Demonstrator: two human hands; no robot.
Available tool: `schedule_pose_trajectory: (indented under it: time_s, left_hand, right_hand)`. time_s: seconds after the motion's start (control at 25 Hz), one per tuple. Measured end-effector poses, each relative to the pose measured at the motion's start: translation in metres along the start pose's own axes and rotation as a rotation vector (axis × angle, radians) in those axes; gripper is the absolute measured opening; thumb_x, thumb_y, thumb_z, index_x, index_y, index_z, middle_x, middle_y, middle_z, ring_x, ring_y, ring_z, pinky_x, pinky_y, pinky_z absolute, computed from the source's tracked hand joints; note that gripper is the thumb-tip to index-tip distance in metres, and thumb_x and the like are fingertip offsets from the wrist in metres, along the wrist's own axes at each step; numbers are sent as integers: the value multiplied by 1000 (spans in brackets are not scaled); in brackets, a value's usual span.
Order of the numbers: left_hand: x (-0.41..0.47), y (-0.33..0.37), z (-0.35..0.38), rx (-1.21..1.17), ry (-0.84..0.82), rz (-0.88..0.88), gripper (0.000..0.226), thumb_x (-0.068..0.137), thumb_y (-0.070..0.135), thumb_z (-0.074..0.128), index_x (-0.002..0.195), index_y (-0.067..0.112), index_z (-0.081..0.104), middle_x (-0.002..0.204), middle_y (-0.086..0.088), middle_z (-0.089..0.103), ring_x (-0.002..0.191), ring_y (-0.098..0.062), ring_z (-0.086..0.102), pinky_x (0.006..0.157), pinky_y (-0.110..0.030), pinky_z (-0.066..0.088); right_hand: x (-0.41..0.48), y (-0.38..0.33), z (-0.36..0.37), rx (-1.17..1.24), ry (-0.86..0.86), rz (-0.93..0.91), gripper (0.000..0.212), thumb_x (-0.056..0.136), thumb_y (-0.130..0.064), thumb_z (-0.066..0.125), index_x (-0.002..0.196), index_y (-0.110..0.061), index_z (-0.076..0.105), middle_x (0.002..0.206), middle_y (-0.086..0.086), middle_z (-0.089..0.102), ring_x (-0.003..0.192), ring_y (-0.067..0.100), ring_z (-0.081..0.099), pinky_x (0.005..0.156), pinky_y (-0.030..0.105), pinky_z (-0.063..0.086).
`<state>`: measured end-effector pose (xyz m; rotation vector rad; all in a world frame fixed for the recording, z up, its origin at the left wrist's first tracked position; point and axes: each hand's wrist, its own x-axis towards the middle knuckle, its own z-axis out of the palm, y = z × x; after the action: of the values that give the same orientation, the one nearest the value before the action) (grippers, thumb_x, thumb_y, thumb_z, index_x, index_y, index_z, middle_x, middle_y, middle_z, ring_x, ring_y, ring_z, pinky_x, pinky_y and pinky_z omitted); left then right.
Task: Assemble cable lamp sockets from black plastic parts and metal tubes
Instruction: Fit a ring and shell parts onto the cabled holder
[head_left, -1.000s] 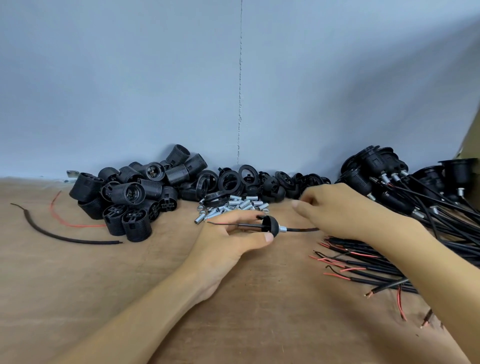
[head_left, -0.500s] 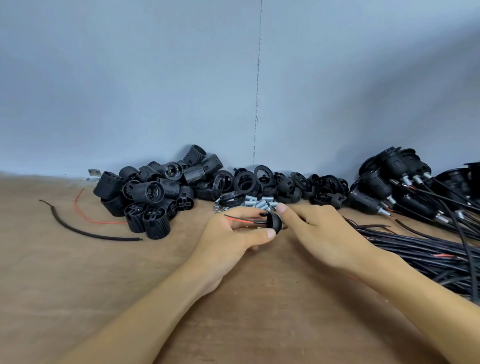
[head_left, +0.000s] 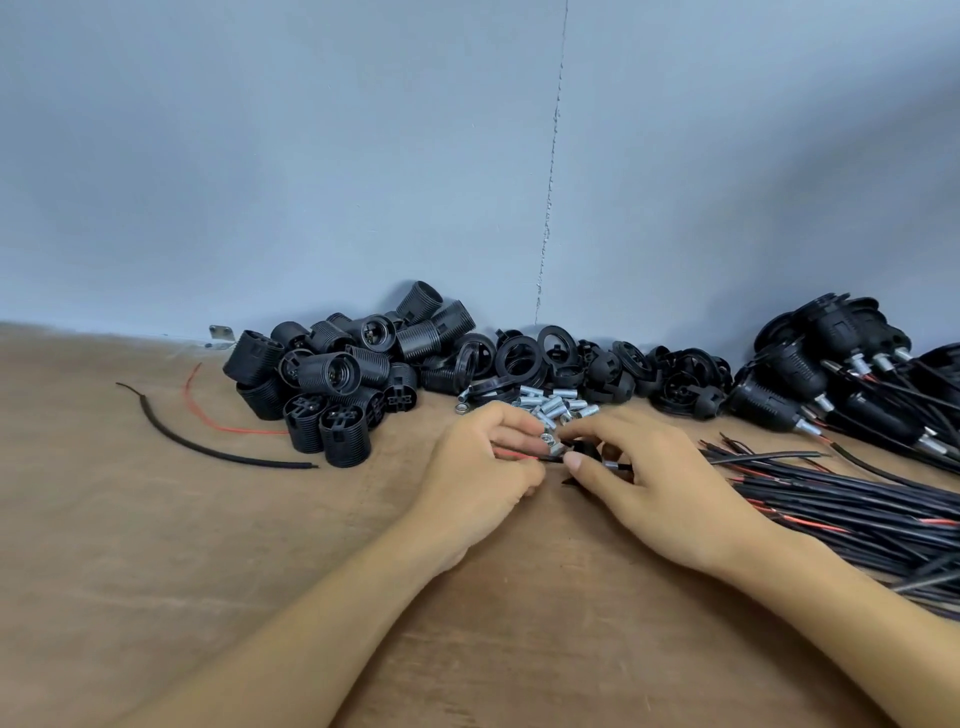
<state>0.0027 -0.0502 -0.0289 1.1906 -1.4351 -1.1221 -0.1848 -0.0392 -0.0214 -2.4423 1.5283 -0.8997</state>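
Observation:
My left hand (head_left: 483, 467) pinches the red and black wire ends (head_left: 524, 456) of a cable at the middle of the wooden table. My right hand (head_left: 654, 478) grips the black socket cap (head_left: 581, 448) threaded on that cable, its fingers curled over it and hiding most of it; a bit of metal tube (head_left: 609, 464) shows under the fingers. Loose metal tubes (head_left: 558, 402) lie just behind both hands.
Black threaded socket bodies (head_left: 332, 379) are heaped at the back left, black rings and caps (head_left: 597, 364) along the wall, finished sockets with cables (head_left: 841, 374) at the back right. A bundle of black cables (head_left: 857, 499) lies on the right. A loose black wire (head_left: 208, 447) and a red wire (head_left: 218, 423) lie on the left.
My right hand came in from the cable bundle on the right and closed over the cap. My left hand slid along to the wire ends. The view shifted left.

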Motion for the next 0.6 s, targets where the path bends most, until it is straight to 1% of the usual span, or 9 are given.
schedule_pose_trajectory:
  time_s: [0.04,0.12,0.2,0.28,0.32,0.4,0.48,0.56,0.6]
  left_hand:
    - [0,-1,0,77,34,33,37,79,-9,68,94,24,69,87,4,77,75,-10,69,73,-25,56]
    - [-2,0,-1,208,73,110,37,81,-6,66,90,31,67,85,9,74,76,-1,67,71,-14,52]
    - [-3,1,-1,272,99,163,33,81,-1,68,87,32,67,82,12,72,78,4,66,69,-7,48]
    - [-3,2,-1,308,140,194,25,83,6,72,81,31,69,75,13,70,74,6,64,67,-6,45]
    - [-3,2,-1,317,159,203,23,83,8,74,77,29,69,71,13,69,71,7,62,65,-6,44]
    - [-2,2,-2,322,152,212,22,85,9,75,74,28,71,67,14,67,67,8,60,63,-5,43]
    - [-3,2,-2,332,108,218,20,87,10,75,76,27,73,70,13,68,68,8,60,64,-6,43]
    - [-2,0,-2,329,77,227,19,88,10,75,78,27,73,71,13,68,68,8,60,64,-6,43]
    - [-2,0,-2,324,76,227,20,88,11,75,78,28,73,71,13,68,68,8,60,64,-6,43]
  right_hand:
    - [0,1,1,-8,8,11,25,96,-35,61,120,-32,67,107,-15,62,97,-5,53,82,2,33]
    - [-1,2,2,-14,29,22,25,96,-35,61,120,-31,66,108,-14,61,97,-2,52,84,4,34]
    - [-1,2,2,-16,40,34,25,96,-35,60,120,-31,67,107,-15,60,98,-1,52,85,11,37]
    - [-1,2,2,-17,42,47,24,96,-36,60,119,-32,66,107,-16,59,98,0,53,87,17,38]
    - [0,2,2,-14,40,53,24,96,-36,60,119,-33,66,108,-16,59,99,0,53,87,17,38]
    - [-1,2,1,-7,37,58,24,96,-36,61,119,-34,66,109,-18,58,99,-1,53,86,13,37]
    - [-1,1,2,0,31,58,24,95,-36,62,119,-34,66,110,-17,59,100,-2,53,85,6,34]
    - [-2,0,3,2,27,54,24,95,-36,62,119,-33,66,109,-16,59,100,-2,53,86,6,35]
    - [-3,-1,3,1,30,51,25,94,-36,63,119,-32,66,109,-16,59,100,-1,53,87,9,38]
